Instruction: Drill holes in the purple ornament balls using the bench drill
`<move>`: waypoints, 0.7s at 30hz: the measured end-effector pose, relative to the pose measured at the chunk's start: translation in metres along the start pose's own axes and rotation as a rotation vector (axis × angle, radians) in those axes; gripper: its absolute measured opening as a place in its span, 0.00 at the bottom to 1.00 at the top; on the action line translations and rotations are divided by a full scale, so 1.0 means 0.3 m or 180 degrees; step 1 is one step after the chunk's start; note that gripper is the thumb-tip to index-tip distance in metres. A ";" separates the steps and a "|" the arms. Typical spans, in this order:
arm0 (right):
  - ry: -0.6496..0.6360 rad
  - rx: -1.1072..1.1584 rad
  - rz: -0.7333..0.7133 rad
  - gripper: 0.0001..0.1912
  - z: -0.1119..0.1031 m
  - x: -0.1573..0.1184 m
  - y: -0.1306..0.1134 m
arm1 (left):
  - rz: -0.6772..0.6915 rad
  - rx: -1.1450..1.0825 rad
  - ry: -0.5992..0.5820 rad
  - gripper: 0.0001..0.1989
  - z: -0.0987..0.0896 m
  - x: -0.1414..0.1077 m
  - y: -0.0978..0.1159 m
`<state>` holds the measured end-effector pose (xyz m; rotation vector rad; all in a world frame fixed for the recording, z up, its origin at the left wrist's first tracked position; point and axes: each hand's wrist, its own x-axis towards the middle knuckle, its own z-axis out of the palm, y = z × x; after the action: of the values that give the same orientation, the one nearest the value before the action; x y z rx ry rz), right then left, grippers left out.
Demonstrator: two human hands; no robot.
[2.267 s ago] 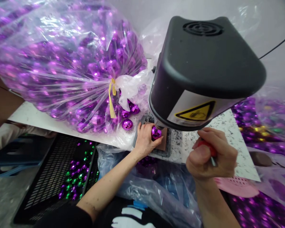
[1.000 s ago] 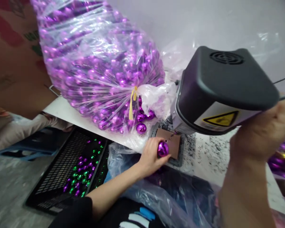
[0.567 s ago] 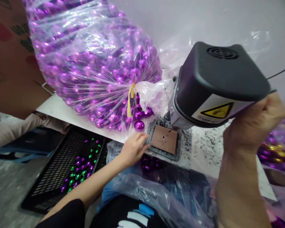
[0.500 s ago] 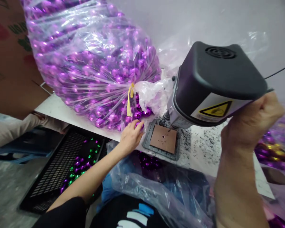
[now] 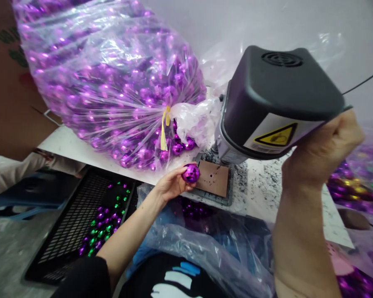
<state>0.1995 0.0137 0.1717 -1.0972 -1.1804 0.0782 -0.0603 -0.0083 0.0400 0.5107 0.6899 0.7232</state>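
Between the fingers of my left hand (image 5: 173, 184) is a shiny purple faceted ball (image 5: 191, 173), held over the left edge of a brown square plate (image 5: 216, 179) with a small hole in it. The plate lies on a grey metal base under a black-housed machine (image 5: 279, 91) that bears a yellow warning triangle. My right hand (image 5: 326, 145) is closed at the machine's right side; whatever its fingers wrap round is hidden behind the housing. A few loose purple balls (image 5: 178, 148) lie just behind my left hand.
A big clear bag of purple balls (image 5: 112, 82), tied with yellow, fills the back left. Black crates (image 5: 62, 231) with purple and green balls stand low at left. Plastic sheeting (image 5: 205, 244) hangs before my lap. Dark crumbs (image 5: 264, 178) litter the white table. Another person's arm (image 5: 15, 171) shows at far left.
My left hand has picked up a purple ball from beside the bag and brought it toward me and right, to the plate's edge. My right hand stays at the machine.
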 end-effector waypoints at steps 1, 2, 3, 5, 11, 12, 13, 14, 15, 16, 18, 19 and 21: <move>0.0018 0.0024 0.0013 0.26 0.000 0.000 -0.003 | 0.0003 -0.0114 -0.0078 0.25 0.002 0.000 -0.017; 0.0026 0.0044 0.0025 0.25 -0.001 0.000 -0.006 | 0.0003 -0.0183 -0.0127 0.27 0.003 0.002 -0.032; -0.0009 0.0030 0.0038 0.25 -0.003 0.000 -0.007 | -0.0031 -0.0214 -0.0143 0.26 0.001 0.007 -0.044; -0.0052 -0.0049 0.0072 0.24 -0.008 0.003 -0.003 | -0.0214 -0.0165 -0.0102 0.21 -0.005 0.020 -0.060; 0.0041 -0.0069 0.0306 0.26 -0.014 0.002 0.019 | -0.0301 -0.0071 0.0096 0.19 -0.015 0.057 -0.037; 0.0039 -0.0090 0.0306 0.26 -0.012 0.000 0.017 | -0.0220 -0.0097 0.0080 0.17 -0.015 0.058 -0.029; 0.0037 -0.0097 0.0301 0.26 -0.010 -0.002 0.014 | -0.0135 -0.0089 0.0044 0.15 -0.014 0.059 -0.023; 0.0046 -0.0086 0.0292 0.26 -0.008 -0.004 0.009 | -0.0051 -0.0041 0.0000 0.16 -0.013 0.060 -0.018; 0.0049 -0.0055 0.0290 0.26 -0.006 -0.006 0.005 | 0.0035 0.0047 -0.0039 0.17 -0.012 0.061 -0.016; 0.0041 -0.0013 0.0289 0.27 -0.004 -0.007 0.001 | 0.0125 0.0172 -0.0056 0.19 -0.011 0.063 -0.016; 0.0033 0.0016 0.0278 0.28 -0.003 -0.009 -0.002 | 0.0339 0.0592 0.0024 0.23 -0.006 0.069 -0.025; 0.0028 -0.0017 0.0262 0.29 -0.003 -0.009 -0.001 | 0.0489 0.0890 0.0110 0.25 -0.003 0.073 -0.033; 0.0035 -0.0108 0.0245 0.29 -0.004 -0.009 0.004 | 0.0906 0.1609 0.0319 0.27 0.006 0.083 -0.051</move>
<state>0.1998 0.0120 0.1690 -1.1717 -1.1332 0.1118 -0.0390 -0.0001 0.0218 1.0562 0.9101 0.8453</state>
